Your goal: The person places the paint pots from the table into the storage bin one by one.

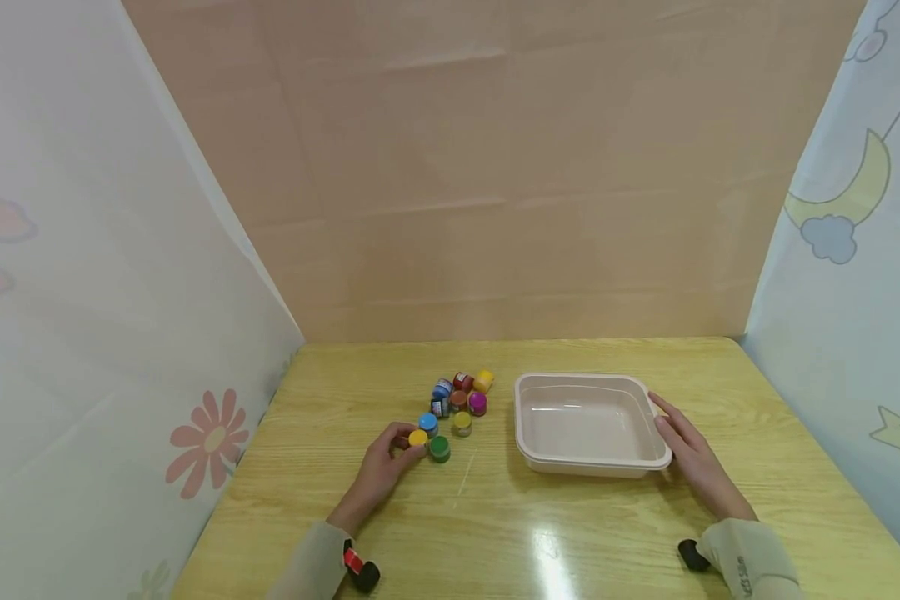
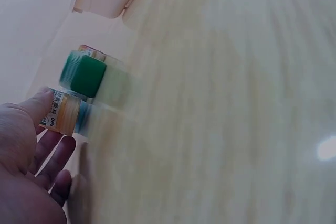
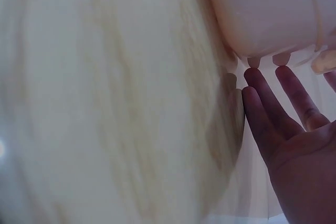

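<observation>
My left hand (image 1: pixel 382 460) pinches a small paint jar with a yellow-orange lid (image 1: pixel 417 437) between thumb and fingers. In the left wrist view the label on this jar (image 2: pixel 67 115) faces the thumb. Close beside it stand a green-lidded jar (image 1: pixel 440 449) and a light-blue-lidded jar (image 1: pixel 428 423). On the right, a pale pink rectangular plastic box (image 1: pixel 592 463) sits on the table. My right hand (image 1: pixel 688 454) touches its right side, the fingers fairly straight; in the right wrist view the fingertips (image 3: pixel 252 74) meet the box's wall.
Behind the held jar is a cluster of several more jars, among them a magenta one (image 1: pixel 477 404), a brown one (image 1: pixel 458 400) and a yellow one (image 1: pixel 483 381) lying tipped. A brown paper backdrop (image 1: pixel 510 208) rises at the table's (image 1: pixel 495 533) far edge, with patterned sheets at both sides.
</observation>
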`<state>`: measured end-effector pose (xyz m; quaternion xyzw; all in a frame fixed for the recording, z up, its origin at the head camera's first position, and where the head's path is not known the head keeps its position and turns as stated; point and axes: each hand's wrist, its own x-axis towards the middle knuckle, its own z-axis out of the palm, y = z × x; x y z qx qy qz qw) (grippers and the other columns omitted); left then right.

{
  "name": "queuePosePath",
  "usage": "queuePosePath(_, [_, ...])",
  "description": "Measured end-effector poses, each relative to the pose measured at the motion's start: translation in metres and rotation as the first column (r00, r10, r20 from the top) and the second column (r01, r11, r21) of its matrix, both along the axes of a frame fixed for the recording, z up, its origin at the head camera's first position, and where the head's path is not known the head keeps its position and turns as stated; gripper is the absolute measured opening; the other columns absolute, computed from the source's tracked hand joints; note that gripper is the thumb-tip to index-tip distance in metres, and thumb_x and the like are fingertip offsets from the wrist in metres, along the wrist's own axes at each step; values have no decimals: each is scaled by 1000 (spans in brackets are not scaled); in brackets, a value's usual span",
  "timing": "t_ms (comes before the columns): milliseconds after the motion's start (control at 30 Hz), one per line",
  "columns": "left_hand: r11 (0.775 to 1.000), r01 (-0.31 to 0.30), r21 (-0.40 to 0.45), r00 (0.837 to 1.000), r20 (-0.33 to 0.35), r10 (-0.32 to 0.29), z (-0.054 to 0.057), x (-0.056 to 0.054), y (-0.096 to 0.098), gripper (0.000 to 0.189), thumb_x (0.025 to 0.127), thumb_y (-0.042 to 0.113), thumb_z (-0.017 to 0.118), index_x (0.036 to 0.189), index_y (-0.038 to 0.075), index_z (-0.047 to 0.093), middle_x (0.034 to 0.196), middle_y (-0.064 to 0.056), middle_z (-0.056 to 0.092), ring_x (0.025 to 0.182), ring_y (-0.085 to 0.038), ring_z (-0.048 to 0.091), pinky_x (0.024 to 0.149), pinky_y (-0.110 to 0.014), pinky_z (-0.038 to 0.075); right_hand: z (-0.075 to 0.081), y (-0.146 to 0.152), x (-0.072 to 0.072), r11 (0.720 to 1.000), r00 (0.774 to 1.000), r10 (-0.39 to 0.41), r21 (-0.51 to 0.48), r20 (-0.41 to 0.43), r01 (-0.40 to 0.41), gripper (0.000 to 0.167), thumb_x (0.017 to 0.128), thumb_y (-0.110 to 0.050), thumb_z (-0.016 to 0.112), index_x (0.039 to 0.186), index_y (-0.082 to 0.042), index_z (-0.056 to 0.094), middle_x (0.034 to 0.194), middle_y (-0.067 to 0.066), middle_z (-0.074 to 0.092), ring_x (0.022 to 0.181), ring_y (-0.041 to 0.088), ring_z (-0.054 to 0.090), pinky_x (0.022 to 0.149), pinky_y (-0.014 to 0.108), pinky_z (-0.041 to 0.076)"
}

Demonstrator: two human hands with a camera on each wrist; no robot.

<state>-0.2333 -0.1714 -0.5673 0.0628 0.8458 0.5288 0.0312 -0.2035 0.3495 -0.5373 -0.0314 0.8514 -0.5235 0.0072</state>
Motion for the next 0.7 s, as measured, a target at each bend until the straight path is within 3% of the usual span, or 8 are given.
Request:
queuePosePath(100, [999, 10, 49, 1000, 18, -11, 5, 1, -1, 32, 99, 37, 70, 128, 26, 62, 126, 2, 65, 112, -18, 60, 91, -31, 49, 0, 0, 0, 1000, 1000, -1, -1, 0, 1, 58, 113, -43, 33, 167, -29, 16, 171, 23, 16, 143, -2, 27, 91, 1, 31])
queuePosePath(200, [996, 25, 91, 1000, 14, -26, 12, 1, 1, 31, 100, 36, 69, 128, 26, 62, 128, 2, 64, 115, -19, 61, 93, -30, 52, 1, -1, 0, 1000, 1000, 4, -12, 0, -4, 59, 113, -45, 33, 167, -30, 16, 170, 24, 16, 135, -14, 26, 89, 0, 31])
queuePosePath(333, [995, 36, 97, 998, -48, -31, 21, -1, 6, 30, 100, 32, 69, 127, 22, 63, 126, 0, 66, 114, -19, 62, 90, -28, 52, 2, 0, 0, 1000, 1000, 9, -22, -4, -9, 59, 113, -45, 33, 167, -30, 16, 170, 25, 16, 126, -20, 27, 88, 0, 32])
queuePosePath(500, [994, 44, 99, 993, -110, -33, 32, -2, 13, 27, 100, 26, 70, 125, 19, 64, 124, -1, 67, 111, -19, 64, 88, -25, 51, 2, 0, -1, 1000, 1000, 10, -22, 11, -10, 59, 113, -46, 32, 167, -30, 16, 170, 25, 15, 128, -17, 28, 88, 0, 33])
queuePosePath(700, [979, 70, 190, 994, -91, -54, 44, -1, 21, 32, 100, 26, 70, 129, 17, 61, 128, -6, 64, 111, -22, 66, 89, -23, 55, 1, 1, 0, 1000, 1000, 3, -19, 25, -3, 60, 112, -48, 33, 167, -32, 16, 170, 24, 15, 134, -9, 29, 88, 1, 33])
